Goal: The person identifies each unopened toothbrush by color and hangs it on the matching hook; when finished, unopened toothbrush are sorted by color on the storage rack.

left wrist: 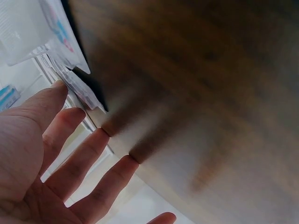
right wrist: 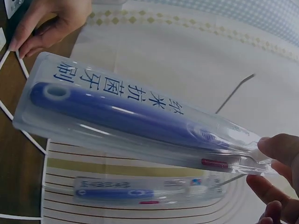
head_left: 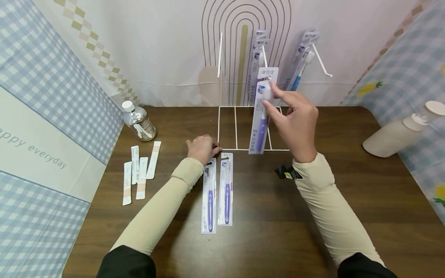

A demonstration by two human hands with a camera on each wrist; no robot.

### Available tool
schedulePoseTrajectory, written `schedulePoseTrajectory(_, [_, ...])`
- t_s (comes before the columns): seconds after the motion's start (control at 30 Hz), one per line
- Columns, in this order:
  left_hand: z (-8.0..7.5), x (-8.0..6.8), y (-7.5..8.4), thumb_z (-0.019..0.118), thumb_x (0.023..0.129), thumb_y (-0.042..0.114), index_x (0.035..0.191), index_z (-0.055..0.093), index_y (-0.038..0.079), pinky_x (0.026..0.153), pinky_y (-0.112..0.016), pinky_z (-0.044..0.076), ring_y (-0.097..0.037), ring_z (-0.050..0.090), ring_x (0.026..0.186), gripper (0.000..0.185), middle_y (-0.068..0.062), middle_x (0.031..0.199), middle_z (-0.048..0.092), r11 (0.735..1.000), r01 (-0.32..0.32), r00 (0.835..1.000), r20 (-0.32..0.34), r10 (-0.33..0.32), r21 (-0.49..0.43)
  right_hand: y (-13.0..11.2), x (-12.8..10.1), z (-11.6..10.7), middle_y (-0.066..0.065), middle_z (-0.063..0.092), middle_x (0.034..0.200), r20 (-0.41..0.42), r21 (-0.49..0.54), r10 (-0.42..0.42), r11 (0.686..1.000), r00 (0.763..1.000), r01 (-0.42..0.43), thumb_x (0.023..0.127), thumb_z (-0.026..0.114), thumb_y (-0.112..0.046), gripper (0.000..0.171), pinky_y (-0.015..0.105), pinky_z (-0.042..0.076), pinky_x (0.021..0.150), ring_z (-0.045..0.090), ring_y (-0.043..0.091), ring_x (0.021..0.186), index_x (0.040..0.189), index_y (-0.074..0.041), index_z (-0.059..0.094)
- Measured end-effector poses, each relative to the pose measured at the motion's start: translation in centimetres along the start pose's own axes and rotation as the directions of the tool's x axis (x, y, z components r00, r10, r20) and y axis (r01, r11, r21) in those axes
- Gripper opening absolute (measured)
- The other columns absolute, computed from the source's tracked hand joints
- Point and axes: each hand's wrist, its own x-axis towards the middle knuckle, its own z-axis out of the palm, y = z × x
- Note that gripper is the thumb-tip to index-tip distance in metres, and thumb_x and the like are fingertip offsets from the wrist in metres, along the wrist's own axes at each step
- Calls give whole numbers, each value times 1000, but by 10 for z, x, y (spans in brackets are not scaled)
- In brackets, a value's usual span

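Around the middle of the brown wooden counter (head_left: 264, 208), going left to right: blue checked cloth (head_left: 59, 58) lines the left side; four slim packets (head_left: 141, 177) lie at nine o'clock, a white-capped bottle (head_left: 142, 125) at ten. The left hand (head_left: 201, 148), fingers spread, touches the wire rack (head_left: 236, 127) at eleven; two packaged toothbrushes (head_left: 226, 197) lie below it. At twelve, before a pale curtain (head_left: 167, 46), the right hand's (head_left: 300, 119) fingers pinch another packaged toothbrush (head_left: 260, 123) above the counter. A pump bottle (head_left: 393, 135) stands between two and three.
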Motion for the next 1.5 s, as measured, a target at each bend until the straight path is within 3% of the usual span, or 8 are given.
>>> schedulePoseTrajectory(0.27, [-1,0,0,75,99,43,108,81,24,102,-66,40,-32,69,109,21,0,114,74,1000,5,1000,10,-5,7,28,25,29,9,80,106,-47,-1,86,996,995,-86,89,88,-19,35,20,31,60,50,11,64,122,-12,78])
schedulePoseTrajectory(0.4, [0,0,-1,75,99,43,106,81,25,101,-65,41,-32,70,108,21,0,112,74,1000,2,1000,3,-2,6,40,41,41,7,80,107,-51,-29,131,991,990,-133,89,88,-21,37,24,43,75,69,14,85,124,-18,78])
schedulePoseTrajectory(0.57, [1,0,0,75,98,44,106,81,24,100,-64,42,-33,70,108,22,-1,112,75,1000,-9,1000,0,9,3,50,55,51,4,80,110,-39,-43,183,982,982,-184,90,88,-23,38,30,51,94,74,17,102,126,-21,77])
schedulePoseTrajectory(0.93, [-1,-1,0,75,99,43,107,81,24,103,-66,40,-33,70,109,22,-2,113,75,1000,1,1000,2,-1,-3,58,61,57,4,79,115,-15,-67,200,977,980,-200,91,86,-20,43,24,48,97,71,13,112,132,-20,75])
schedulePoseTrajectory(1.07, [0,-1,0,75,99,43,109,81,24,103,-66,40,-33,70,110,23,-1,115,75,1000,3,1000,10,-3,-3,57,52,51,6,78,116,-11,-44,206,977,978,-207,90,86,-16,42,25,44,90,70,16,112,131,-18,76])
schedulePoseTrajectory(1.27, [3,-1,0,75,99,42,107,82,23,99,-65,42,-34,70,109,22,-2,113,75,1000,-7,1000,-1,7,-7,49,14,46,10,77,111,46,18,220,975,975,-221,90,86,-16,34,19,40,66,63,14,87,123,-9,78])
schedulePoseTrajectory(1.4, [3,1,-2,75,99,42,104,82,22,99,-65,42,-35,70,108,21,-2,111,75,1000,-8,1000,-2,8,-12,38,-20,50,12,76,105,149,40,217,974,965,-225,90,86,-16,30,25,41,68,61,22,82,119,-9,79])
schedulePoseTrajectory(1.5, [1,3,-2,75,99,41,101,81,21,101,-68,41,-35,70,107,21,-2,109,75,1000,-10,1000,-6,10,-11,30,-47,56,11,75,99,247,29,250,964,936,-265,90,86,-17,31,33,42,74,61,27,81,118,-8,79])
